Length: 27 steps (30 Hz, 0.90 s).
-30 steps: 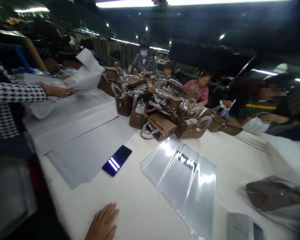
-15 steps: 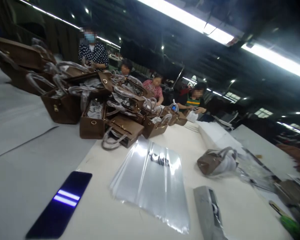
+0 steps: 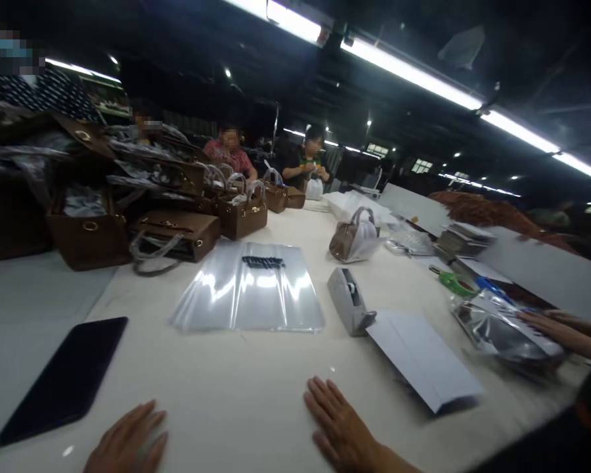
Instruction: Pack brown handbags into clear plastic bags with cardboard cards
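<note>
My left hand (image 3: 128, 441) is at the table's near edge, fingers stretched out and holding nothing. To its left lies a dark phone-shaped slab (image 3: 66, 378). My right hand (image 3: 339, 420) rests over the white tabletop, open, its fingers extended. A stack of clear plastic bags (image 3: 256, 295) with dark print lies flat beyond both hands. A grey tape dispenser (image 3: 347, 302) stands at the right of the stack, and a white sheet or flat piece of board (image 3: 423, 355) lies near my right hand.
Brown handbags (image 3: 177, 230) with wrapped handles are heaped at left. A wrapped handbag (image 3: 352, 236) stands past the dispenser. At right, another person's hands (image 3: 556, 332) touch a plastic-wrapped package (image 3: 507, 328), near a green tape roll (image 3: 456, 284). Co-workers sit at the far side.
My view has turned right and levelled. Both my hands have come into view. The white sheet, and the other person's hands on the wrapped package, now show at the right.
</note>
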Each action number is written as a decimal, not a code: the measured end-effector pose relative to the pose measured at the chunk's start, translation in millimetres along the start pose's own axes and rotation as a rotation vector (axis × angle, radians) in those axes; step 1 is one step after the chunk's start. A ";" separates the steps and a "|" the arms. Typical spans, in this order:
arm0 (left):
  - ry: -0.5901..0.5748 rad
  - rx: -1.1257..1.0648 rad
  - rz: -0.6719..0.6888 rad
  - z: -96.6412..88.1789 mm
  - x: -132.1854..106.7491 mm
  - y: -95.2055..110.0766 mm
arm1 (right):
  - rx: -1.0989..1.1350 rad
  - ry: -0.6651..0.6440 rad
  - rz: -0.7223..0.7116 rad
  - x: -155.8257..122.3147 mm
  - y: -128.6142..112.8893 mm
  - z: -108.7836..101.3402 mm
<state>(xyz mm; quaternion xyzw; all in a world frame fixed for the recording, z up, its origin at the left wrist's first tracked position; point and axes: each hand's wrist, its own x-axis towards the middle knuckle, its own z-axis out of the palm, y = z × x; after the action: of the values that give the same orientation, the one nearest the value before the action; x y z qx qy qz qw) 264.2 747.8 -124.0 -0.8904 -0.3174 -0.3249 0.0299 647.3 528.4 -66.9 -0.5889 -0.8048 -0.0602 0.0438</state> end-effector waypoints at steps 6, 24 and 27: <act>0.096 0.087 -0.021 -26.6 15.8 26.4 | -0.045 0.154 -0.068 -2.1 -0.9 9.8; 0.111 -1.407 -0.211 -248.7 157.2 196.2 | -0.562 0.429 -0.279 4.3 14.5 25.3; 0.084 -1.422 0.080 -282.1 170.2 210.2 | -0.572 0.469 -0.322 6.9 19.0 29.2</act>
<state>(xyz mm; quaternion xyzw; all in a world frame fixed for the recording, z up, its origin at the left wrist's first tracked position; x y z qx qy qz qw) 329.2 600.0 231.9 -0.6917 0.0057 -0.4860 -0.5341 663.3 544.8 -94.0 -0.4138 -0.8057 -0.4208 0.0506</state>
